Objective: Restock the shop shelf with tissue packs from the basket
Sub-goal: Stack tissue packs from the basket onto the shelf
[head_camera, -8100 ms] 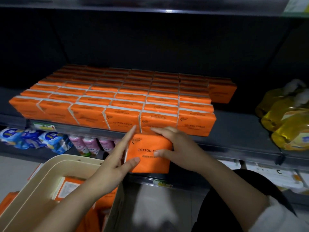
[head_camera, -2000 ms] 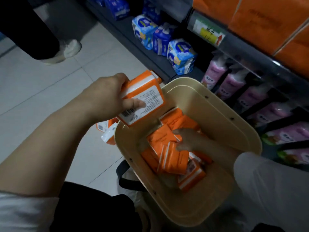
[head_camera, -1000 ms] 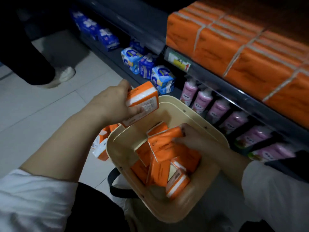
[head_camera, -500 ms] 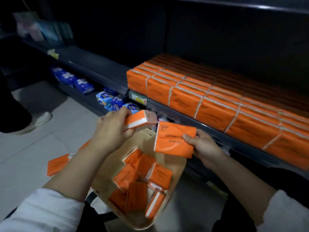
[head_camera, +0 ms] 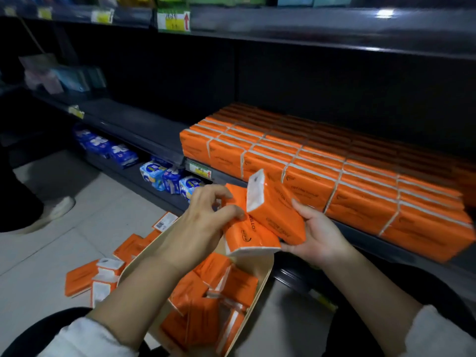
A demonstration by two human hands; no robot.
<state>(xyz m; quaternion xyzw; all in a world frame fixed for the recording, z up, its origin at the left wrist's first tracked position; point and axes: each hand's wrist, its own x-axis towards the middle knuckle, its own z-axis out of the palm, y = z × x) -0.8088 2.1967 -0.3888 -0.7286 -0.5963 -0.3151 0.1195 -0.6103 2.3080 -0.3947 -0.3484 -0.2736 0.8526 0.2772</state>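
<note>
Nearby: rows of orange tissue packs (head_camera: 334, 181) fill the shelf (head_camera: 139, 124) just behind the hands. Blue packs (head_camera: 170, 179) sit on the shelf below, and a shoe (head_camera: 51, 210) is on the floor (head_camera: 98, 215) at the left.
Floor: loose orange packs (head_camera: 87, 279) lie beside the basket (head_camera: 262, 282).
Basket: under the hands, with jumbled packs (head_camera: 213, 292) inside.
Left hand (head_camera: 203, 228): fingers curled, pinching the lower tissue pack (head_camera: 247, 238).
Right hand (head_camera: 316, 238): palm up, thumb and fingers round the upper tissue pack (head_camera: 275, 215), which is tilted and touches the lower one.

place: shop | proof: price tags (head_camera: 173, 21), stocked shelves (head_camera: 134, 122), blue packs (head_camera: 121, 153) (likely toiletries)
</note>
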